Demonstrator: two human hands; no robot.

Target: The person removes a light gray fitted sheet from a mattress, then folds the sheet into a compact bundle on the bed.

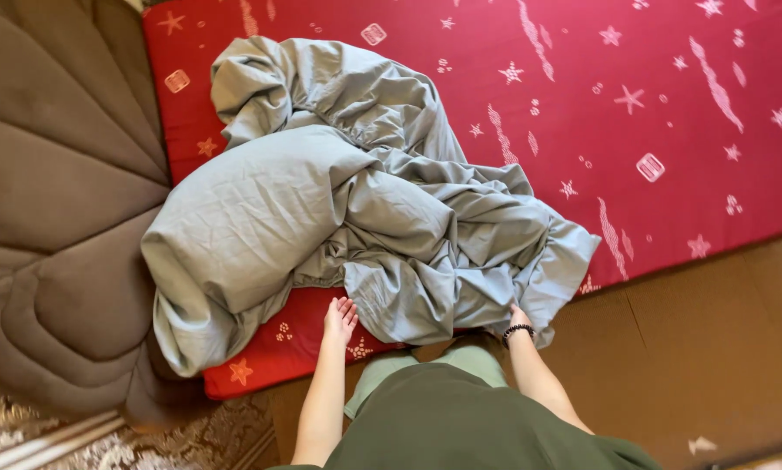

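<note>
A crumpled grey-blue bed sheet (347, 200) lies heaped on a red mattress (669, 104) patterned with white stars and stripes. My left hand (340, 318) reaches to the sheet's near edge, fingers together and tips touching or slipping under the cloth. My right hand (517, 318), with a dark bead bracelet at the wrist, is mostly hidden beneath the sheet's lower right fold. Whether either hand grips the fabric does not show. I wear a green garment.
A brown quilted headboard or cushion (52, 218) borders the mattress on the left. A brown bed base (704, 348) runs along the near side. A patterned beige rug (147, 444) shows at the bottom left.
</note>
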